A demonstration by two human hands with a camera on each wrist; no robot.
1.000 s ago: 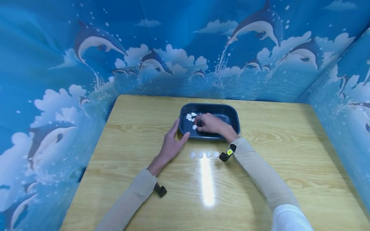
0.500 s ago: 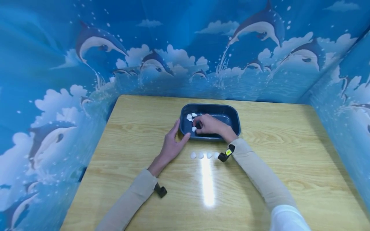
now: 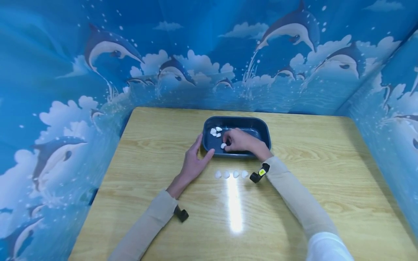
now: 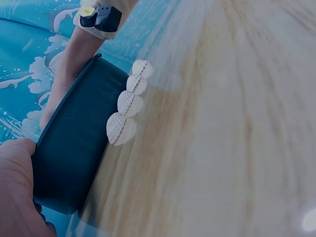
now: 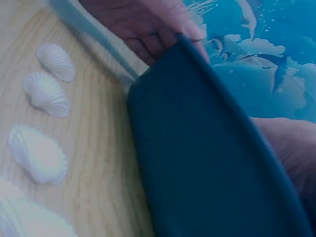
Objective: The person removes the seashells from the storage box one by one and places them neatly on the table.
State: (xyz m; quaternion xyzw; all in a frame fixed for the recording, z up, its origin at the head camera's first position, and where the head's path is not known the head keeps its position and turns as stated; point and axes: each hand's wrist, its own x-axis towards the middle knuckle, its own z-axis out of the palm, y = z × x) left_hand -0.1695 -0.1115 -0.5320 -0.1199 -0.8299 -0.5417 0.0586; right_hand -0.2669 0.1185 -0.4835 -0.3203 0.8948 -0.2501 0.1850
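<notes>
A dark blue plastic basin (image 3: 235,155) sits toward the back of the table. My left hand (image 3: 192,163) holds its near left corner; in the left wrist view the thumb (image 4: 22,147) lies at the rim. My right hand (image 3: 238,140) reaches inside the basin and pinches a white seashell (image 3: 223,145) between thumb and forefinger. Several more white seashells (image 3: 214,131) lie clustered at the basin's left end. In the right wrist view the basin wall (image 5: 197,148) hides the right hand's fingertips and the held shell.
Between the basin and me, a row of ribbed white seashells (image 3: 226,174) lies on the wood-grain table (image 3: 147,145); the same shells (image 4: 131,103) show large in the left wrist view. A blue dolphin-print curtain (image 3: 202,72) borders the table's back and sides.
Inside the basin, my right hand dips slightly left, then shifts right with the pinched seashell, away from the cluster. My left hand stays at the basin's corner.
</notes>
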